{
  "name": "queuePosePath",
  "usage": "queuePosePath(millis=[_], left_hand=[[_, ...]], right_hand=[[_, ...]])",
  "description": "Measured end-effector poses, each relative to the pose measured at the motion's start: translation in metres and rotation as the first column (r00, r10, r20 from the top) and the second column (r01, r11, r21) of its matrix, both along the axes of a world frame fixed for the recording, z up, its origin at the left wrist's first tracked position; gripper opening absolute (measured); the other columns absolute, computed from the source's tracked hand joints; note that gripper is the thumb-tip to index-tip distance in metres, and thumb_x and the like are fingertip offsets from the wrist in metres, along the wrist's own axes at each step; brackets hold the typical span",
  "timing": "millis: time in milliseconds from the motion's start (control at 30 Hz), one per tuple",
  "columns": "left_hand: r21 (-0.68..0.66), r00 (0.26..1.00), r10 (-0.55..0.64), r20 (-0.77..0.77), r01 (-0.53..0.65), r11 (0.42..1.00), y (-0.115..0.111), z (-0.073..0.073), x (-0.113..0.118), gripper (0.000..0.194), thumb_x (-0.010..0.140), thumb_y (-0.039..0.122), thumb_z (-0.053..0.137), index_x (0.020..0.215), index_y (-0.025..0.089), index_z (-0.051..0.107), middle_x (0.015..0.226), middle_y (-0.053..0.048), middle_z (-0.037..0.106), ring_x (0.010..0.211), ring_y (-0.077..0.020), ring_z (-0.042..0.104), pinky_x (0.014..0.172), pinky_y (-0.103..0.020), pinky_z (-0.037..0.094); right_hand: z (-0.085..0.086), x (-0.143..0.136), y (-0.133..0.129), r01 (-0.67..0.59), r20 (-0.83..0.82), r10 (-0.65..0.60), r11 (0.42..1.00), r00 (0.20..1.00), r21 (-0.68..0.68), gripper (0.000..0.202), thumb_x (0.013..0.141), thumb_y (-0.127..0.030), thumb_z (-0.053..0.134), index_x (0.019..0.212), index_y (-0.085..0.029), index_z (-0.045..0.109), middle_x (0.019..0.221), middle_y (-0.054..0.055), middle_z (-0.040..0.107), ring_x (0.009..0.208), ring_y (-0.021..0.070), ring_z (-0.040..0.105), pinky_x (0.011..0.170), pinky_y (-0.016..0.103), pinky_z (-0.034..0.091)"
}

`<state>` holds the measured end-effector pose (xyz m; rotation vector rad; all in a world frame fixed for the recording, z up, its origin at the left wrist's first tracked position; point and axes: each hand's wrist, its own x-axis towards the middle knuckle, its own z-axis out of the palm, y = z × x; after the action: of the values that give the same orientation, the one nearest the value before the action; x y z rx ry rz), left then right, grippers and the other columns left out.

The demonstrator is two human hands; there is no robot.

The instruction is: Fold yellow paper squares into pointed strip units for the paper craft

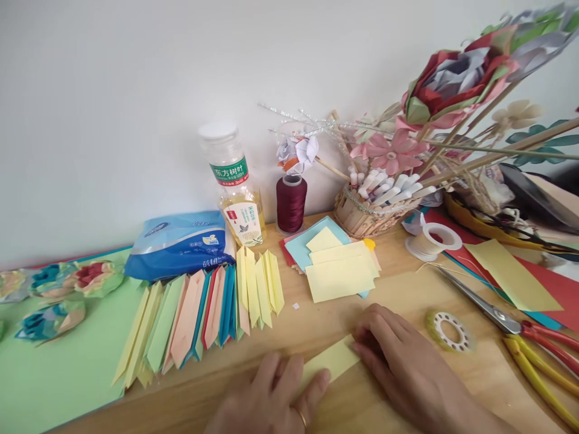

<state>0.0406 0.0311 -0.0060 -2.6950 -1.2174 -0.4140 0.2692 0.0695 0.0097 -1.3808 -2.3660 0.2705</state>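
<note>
A pale yellow strip of paper (333, 360) lies on the wooden table between my two hands. My left hand (271, 395), with a ring on one finger, has its thumb laid on the strip's left part and its fingers curled at that end. At the other end, my right hand (398, 355) pinches the corner with bent fingers. The tips of several fingers are hidden. Just beyond the strip lies a loose pile of yellow paper rectangles (340, 278) over a light blue sheet (326, 232).
A row of folded coloured paper pieces (194, 319) stands left, before a blue tissue pack (178, 244). Behind are a plastic bottle (233, 187), maroon thread (292, 204) and a basket (375, 217) of pens and paper flowers. Tape (436, 340) and scissors (502, 316) lie right.
</note>
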Motion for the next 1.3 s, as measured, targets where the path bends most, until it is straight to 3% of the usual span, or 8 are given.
queuePosePath(millis=[100,200,300,533,767,967,1100,1300], left_hand=[[0.015,0.999,-0.017,-0.048,0.018,1.0,0.001,0.003,0.0,0.02,0.09,0.025,0.052,0.105,0.031,0.064,0.085,-0.001,0.062,0.068,-0.0131,0.055,0.036,-0.018,0.033],[0.021,0.993,-0.042,-0.11,0.044,0.999,0.002,0.009,0.0,0.028,0.089,0.024,0.053,0.114,0.034,0.059,0.088,-0.001,0.061,0.071,-0.0141,0.053,0.036,-0.018,0.03],[0.006,0.987,-0.06,-0.152,0.062,0.998,0.003,0.013,0.0,0.033,0.087,0.026,0.055,0.119,0.031,0.055,0.09,-0.001,0.061,0.07,-0.0144,0.052,0.039,-0.02,0.032],[0.101,0.979,-0.134,-0.152,0.15,0.984,-0.004,0.012,-0.008,0.039,0.086,0.029,0.055,0.124,0.021,0.053,0.101,-0.005,0.061,0.088,-0.017,0.05,0.063,-0.027,0.039],[0.15,0.973,-0.099,-0.21,0.132,0.98,-0.023,0.01,-0.031,0.034,0.09,0.031,0.048,0.121,0.022,0.057,0.111,-0.004,0.06,0.101,-0.0189,0.046,0.078,-0.032,0.037],[0.129,0.963,-0.138,-0.233,0.171,0.977,-0.021,0.019,-0.033,0.033,0.089,0.031,0.049,0.118,0.021,0.059,0.123,-0.003,0.056,0.1,-0.0202,0.044,0.088,-0.037,0.034],[0.102,0.964,-0.158,-0.215,0.183,0.978,-0.02,0.019,-0.034,0.034,0.09,0.028,0.047,0.121,0.02,0.056,0.128,-0.001,0.054,0.103,-0.0201,0.044,0.095,-0.039,0.03],[0.096,0.964,-0.166,-0.206,0.188,0.977,-0.02,0.013,-0.037,0.034,0.092,0.024,0.043,0.124,0.017,0.052,0.13,-0.004,0.052,0.11,-0.021,0.043,0.099,-0.041,0.026]], right_hand=[[0.003,0.005,-0.004,-0.028,-0.008,0.028,0.998,1.0,0.05,0.018,0.092,-0.016,0.037,0.084,-0.02,0.053,0.078,0.004,0.06,0.067,0.0152,0.058,0.059,0.027,0.048],[0.015,0.004,-0.016,-0.253,0.088,0.24,0.95,0.967,0.185,0.028,0.093,-0.017,0.035,0.112,-0.017,0.056,0.098,0.009,0.068,0.089,0.0193,0.063,0.077,0.033,0.051],[0.026,-0.003,-0.028,-0.43,0.263,0.383,0.89,0.886,0.151,0.039,0.092,-0.031,0.045,0.126,-0.015,0.052,0.121,0.01,0.062,0.113,0.0215,0.055,0.093,0.033,0.048],[0.024,-0.004,-0.036,-0.413,0.249,0.396,0.91,0.884,0.021,0.058,0.088,-0.036,0.052,0.138,-0.013,0.037,0.137,0.011,0.044,0.126,0.0209,0.043,0.103,0.035,0.04],[0.018,0.003,-0.037,-0.413,0.243,0.413,0.909,0.878,-0.054,0.061,0.09,-0.04,0.048,0.143,-0.016,0.027,0.141,0.011,0.038,0.129,0.0218,0.037,0.107,0.041,0.033],[0.019,0.02,-0.037,-0.373,0.349,0.343,0.928,0.872,0.02,0.06,0.09,-0.041,0.046,0.142,-0.018,0.028,0.14,0.012,0.039,0.129,0.0268,0.037,0.104,0.053,0.033],[0.028,0.01,-0.043,-0.363,0.37,0.304,0.926,0.878,0.099,0.063,0.09,-0.043,0.046,0.142,-0.012,0.029,0.139,0.015,0.04,0.129,0.0277,0.037,0.104,0.052,0.033],[0.03,-0.025,-0.05,-0.518,0.27,0.525,0.849,0.807,-0.102,0.066,0.092,-0.047,0.04,0.143,-0.01,0.022,0.143,0.013,0.033,0.132,0.0222,0.033,0.107,0.041,0.033]])
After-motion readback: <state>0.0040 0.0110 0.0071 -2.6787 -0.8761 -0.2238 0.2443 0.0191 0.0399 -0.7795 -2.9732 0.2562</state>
